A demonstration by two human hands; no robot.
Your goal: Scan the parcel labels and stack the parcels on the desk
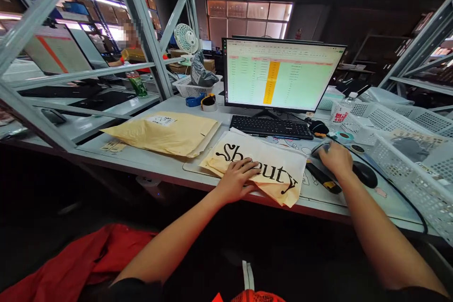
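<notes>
My left hand (239, 178) lies with fingers spread on a white and yellowish bag (279, 165) printed with large black letters, pressing it to the desk near the front edge. To the right, my right hand (334, 155) has its fingers curled down at a dark, flat object, mostly covered, that I cannot make out. Just below that hand lies a black tool with a yellow part (323, 177). Beside my right wrist rests a black computer mouse (365, 174). Left of the lettered bag sits a plump yellow padded envelope (170, 134) with a white label.
Behind the bag stand a black keyboard (271, 127) and a monitor (283, 75) showing a spreadsheet. White plastic baskets (403, 160) and a bottle (343, 108) line the right side. Tape rolls (208, 103) lie at the back left. A metal frame post (145, 28) rises left; a person is beyond it.
</notes>
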